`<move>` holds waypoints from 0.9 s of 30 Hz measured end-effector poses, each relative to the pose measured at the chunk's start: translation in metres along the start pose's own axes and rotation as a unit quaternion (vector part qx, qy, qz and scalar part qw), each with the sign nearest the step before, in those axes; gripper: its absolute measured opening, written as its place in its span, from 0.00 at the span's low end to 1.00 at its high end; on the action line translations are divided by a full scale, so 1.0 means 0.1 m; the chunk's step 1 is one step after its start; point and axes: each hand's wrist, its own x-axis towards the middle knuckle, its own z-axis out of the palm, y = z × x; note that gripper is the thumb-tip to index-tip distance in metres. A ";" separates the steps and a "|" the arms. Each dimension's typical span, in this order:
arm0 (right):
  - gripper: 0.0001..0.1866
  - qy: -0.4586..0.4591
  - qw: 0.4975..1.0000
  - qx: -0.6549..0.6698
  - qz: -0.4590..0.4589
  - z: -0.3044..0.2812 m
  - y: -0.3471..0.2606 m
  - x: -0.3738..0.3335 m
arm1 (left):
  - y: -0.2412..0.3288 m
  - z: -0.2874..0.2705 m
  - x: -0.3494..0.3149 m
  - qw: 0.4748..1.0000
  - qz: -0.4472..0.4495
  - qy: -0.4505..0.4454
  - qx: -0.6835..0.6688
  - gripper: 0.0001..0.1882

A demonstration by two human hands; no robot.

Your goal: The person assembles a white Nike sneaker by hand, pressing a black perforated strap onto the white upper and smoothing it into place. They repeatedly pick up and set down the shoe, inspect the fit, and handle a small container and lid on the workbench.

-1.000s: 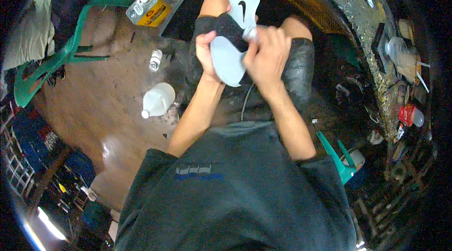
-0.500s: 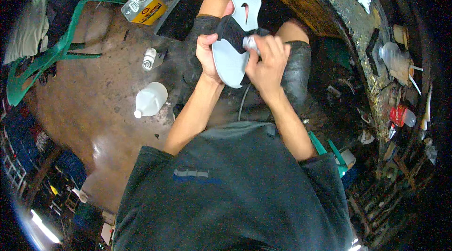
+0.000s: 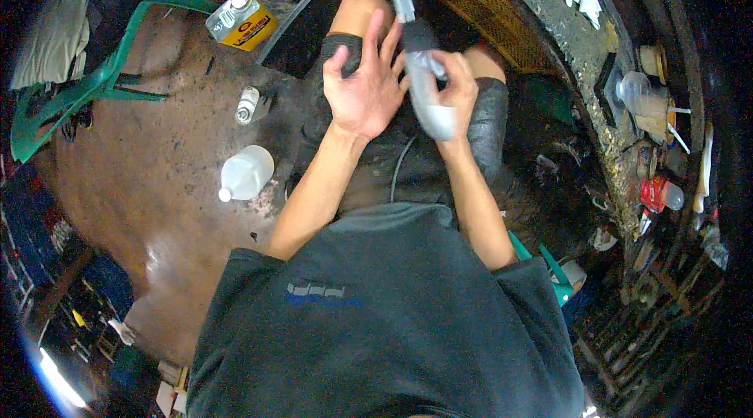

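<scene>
My left hand (image 3: 365, 92) is open, palm up, with its fingers spread beside a light-grey curved panel (image 3: 424, 96). The panel is blurred and turned nearly edge-on, with a dark middle section (image 3: 419, 37) between two pale ends. My right hand (image 3: 459, 89) is closed on the panel's near part. A crumpled pale wad (image 3: 433, 67) shows at the right fingers, though blur hides whether they pinch it too. Whether my left fingertips touch the panel's edge, I cannot tell. Both hands are above my lap, between my knees.
On the brown floor to the left stand a translucent jug (image 3: 248, 172), a small white bottle (image 3: 248, 106) and a yellow-and-silver can (image 3: 243, 20). Beyond them lies a green plastic chair (image 3: 118, 65). A yellow crate (image 3: 490, 14) and a cluttered, worn bench (image 3: 584, 65) are at the right.
My left hand has let go of the panel and opened. The panel has turned from broad side up to nearly edge-on, and my right hand now grips it.
</scene>
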 end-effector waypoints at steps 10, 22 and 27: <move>0.08 0.000 0.917 0.362 0.166 -0.55 -0.72 -0.33 | 0.04 0.15 -0.08 0.985 0.113 -0.103 -0.081 0.51; 0.16 0.027 0.995 -0.092 -0.024 -0.55 -1.19 -0.09 | 0.03 0.61 -0.33 0.982 0.113 -0.091 -0.120 0.54; 0.13 0.008 0.993 -0.108 -0.052 -0.56 -1.01 -0.13 | -0.06 0.47 -0.39 0.976 0.061 -0.093 -0.189 0.53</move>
